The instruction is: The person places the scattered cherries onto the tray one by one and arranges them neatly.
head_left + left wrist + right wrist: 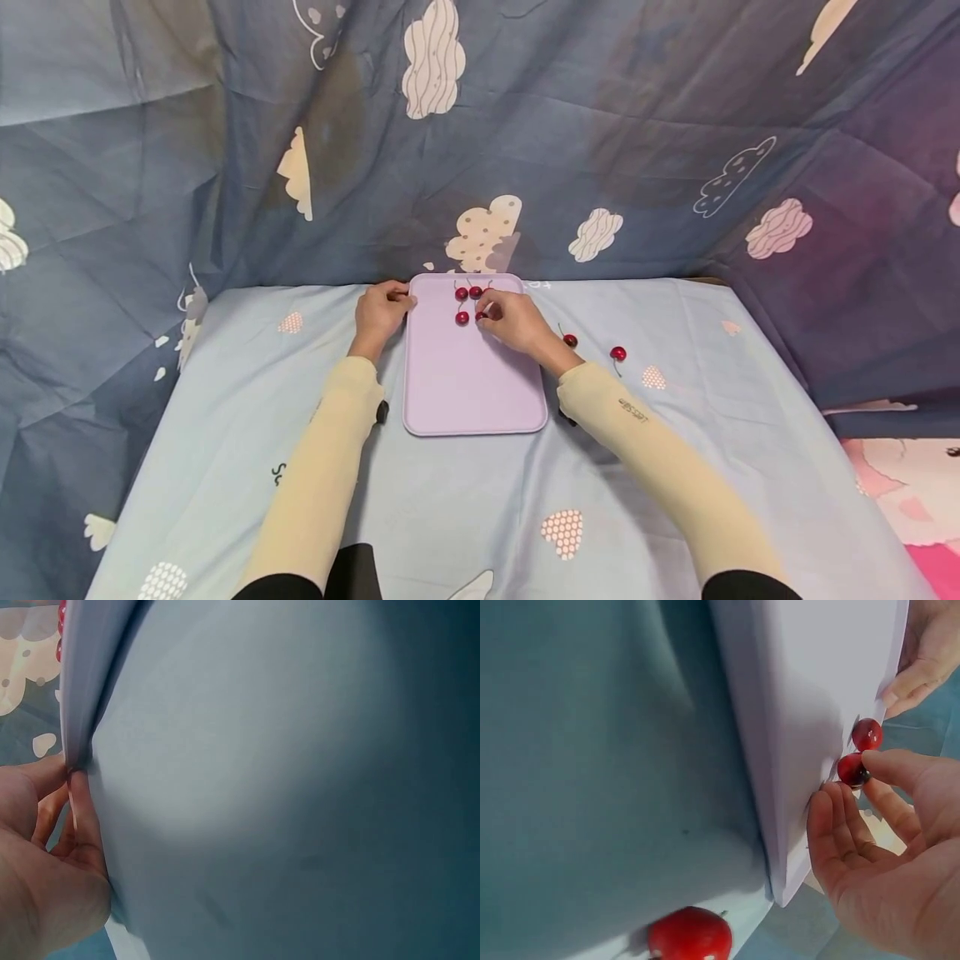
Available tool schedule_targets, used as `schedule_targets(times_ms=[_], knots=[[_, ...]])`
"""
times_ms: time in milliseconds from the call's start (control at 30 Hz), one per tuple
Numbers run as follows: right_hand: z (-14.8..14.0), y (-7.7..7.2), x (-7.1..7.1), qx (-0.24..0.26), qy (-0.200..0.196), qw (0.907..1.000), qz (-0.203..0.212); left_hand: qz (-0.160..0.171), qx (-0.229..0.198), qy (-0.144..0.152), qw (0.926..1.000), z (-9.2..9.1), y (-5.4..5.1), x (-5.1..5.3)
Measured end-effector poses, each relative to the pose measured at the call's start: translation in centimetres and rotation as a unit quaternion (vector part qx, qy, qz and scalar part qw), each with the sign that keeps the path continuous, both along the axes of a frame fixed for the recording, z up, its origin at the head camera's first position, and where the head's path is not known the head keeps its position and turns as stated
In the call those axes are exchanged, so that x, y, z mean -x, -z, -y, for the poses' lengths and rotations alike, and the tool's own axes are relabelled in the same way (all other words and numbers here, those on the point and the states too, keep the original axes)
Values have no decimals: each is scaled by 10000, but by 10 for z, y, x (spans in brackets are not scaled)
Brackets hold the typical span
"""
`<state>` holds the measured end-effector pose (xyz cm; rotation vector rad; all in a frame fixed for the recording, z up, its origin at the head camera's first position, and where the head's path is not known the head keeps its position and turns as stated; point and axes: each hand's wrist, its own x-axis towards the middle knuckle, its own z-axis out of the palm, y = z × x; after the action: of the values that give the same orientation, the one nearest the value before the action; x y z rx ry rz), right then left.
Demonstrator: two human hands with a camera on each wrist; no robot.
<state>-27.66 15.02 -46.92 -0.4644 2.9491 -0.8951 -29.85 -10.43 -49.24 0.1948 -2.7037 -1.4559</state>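
Looks well along: four cherries [462,317] set on the tray [472,392], a fifth cherry [480,317] being placed, two left outside it.
Right of tray, one loose cherry [618,353], then a second loose cherry [570,340]; over tray, right hand [516,322], thumb and finger pinching the fifth cherry beside another; left hand [381,315] pinching tray's left rim; lastly, three cherries in a row by tray's far end, one partly hidden.

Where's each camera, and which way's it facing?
Head: head-worn, facing forward and down at the lilac tray; left grip, right grip, cream sleeves show.
Left wrist: worn there, facing the left grip holding the tray rim.
Right wrist: likewise, facing the right grip pinching a cherry; left grip partly shows.
Shared: head and right wrist show both grips.
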Motion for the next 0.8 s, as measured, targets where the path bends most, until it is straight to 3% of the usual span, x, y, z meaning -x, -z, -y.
schedule_targets(times_ms=[400, 800], knots=[[9, -1, 8, -150, -257, 9995, -114, -35, 75, -17, 10000, 1, 0, 2], [8, 1, 5, -154, -334, 9993, -122, -2, 12, 5, 10000, 0, 0, -1]])
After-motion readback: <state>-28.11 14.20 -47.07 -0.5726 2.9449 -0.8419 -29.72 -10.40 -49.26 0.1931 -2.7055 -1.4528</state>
